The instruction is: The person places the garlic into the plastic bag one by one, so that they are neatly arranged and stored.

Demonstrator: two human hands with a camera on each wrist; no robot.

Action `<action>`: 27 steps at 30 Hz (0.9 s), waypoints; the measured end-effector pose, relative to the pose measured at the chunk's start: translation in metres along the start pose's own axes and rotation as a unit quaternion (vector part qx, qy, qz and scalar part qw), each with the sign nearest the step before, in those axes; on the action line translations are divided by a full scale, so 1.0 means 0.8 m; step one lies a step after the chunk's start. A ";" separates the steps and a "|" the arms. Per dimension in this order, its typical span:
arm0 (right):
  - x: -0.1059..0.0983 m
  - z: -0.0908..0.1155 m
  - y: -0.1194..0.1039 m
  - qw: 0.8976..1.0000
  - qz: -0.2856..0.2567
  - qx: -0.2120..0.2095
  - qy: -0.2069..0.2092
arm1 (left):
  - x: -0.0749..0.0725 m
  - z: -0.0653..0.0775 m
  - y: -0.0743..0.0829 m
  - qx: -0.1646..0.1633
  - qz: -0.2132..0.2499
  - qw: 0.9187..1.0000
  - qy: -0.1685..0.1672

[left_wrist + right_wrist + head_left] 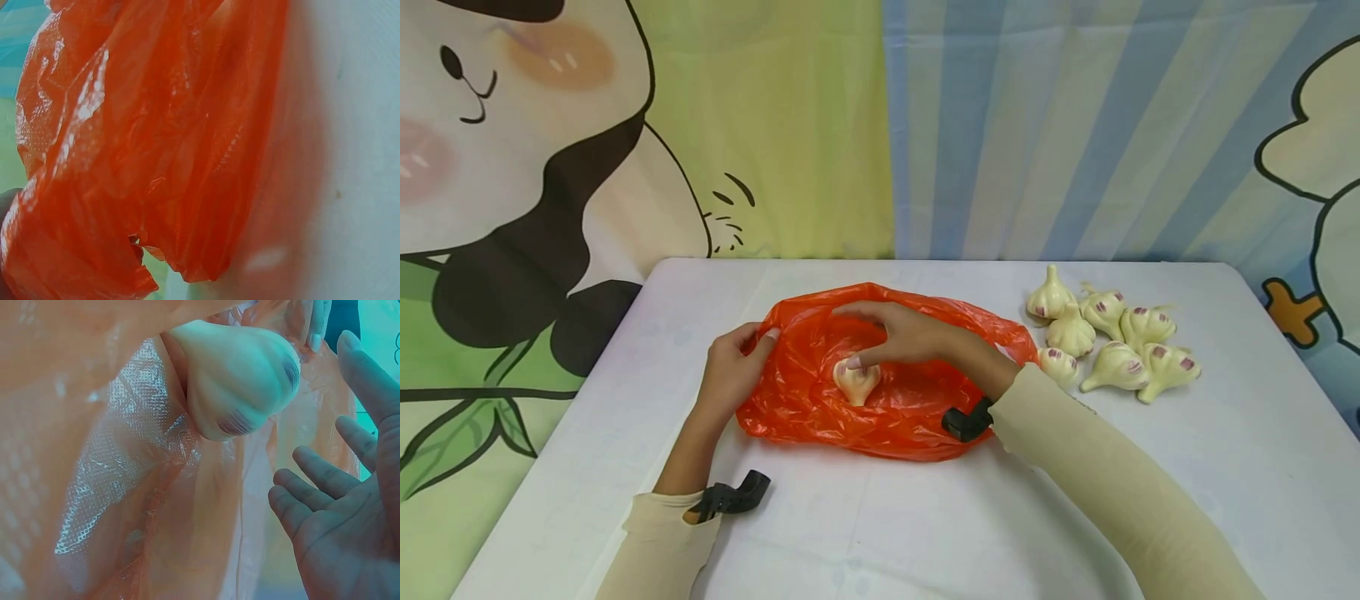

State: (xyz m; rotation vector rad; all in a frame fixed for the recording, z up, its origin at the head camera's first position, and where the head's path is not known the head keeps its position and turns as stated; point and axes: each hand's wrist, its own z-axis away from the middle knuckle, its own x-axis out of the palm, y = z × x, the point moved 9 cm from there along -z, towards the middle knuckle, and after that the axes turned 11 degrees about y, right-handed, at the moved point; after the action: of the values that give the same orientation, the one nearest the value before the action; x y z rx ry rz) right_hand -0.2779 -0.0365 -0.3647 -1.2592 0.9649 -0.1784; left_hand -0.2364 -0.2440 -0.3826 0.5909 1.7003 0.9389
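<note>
A red plastic bag [805,417] lies spread on the table, its mouth facing up. One garlic bulb [856,383] rests in it, pale with purple patches, the stem pointing toward the person. My left hand [730,371] pinches the bag's left edge between thumb and fingers; in the left wrist view the crinkled bag [169,137] hides most of that hand. Above the bag's opening hovers my right hand [910,333], fingers spread. The right wrist view shows its open palm [344,519] beside the bulb [244,381], with a gap between them.
Several more garlic bulbs [1116,365] sit in a cluster right of the bag, close to its right end. A white cloth covers the table [850,533]. Behind its far edge hangs a printed curtain [1000,125]. Each wrist wears a black camera mount [733,493].
</note>
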 end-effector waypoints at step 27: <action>-0.012 0.035 -0.033 0.997 -0.045 -0.063 0.007 | -0.001 0.000 -0.001 -0.002 -0.009 1.000 0.001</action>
State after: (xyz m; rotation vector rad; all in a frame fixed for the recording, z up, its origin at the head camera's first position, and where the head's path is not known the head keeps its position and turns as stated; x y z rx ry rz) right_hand -0.2541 -0.0195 -0.3371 -1.4203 0.9432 -0.1998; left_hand -0.2357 -0.2452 -0.3826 0.5716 1.7028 0.9314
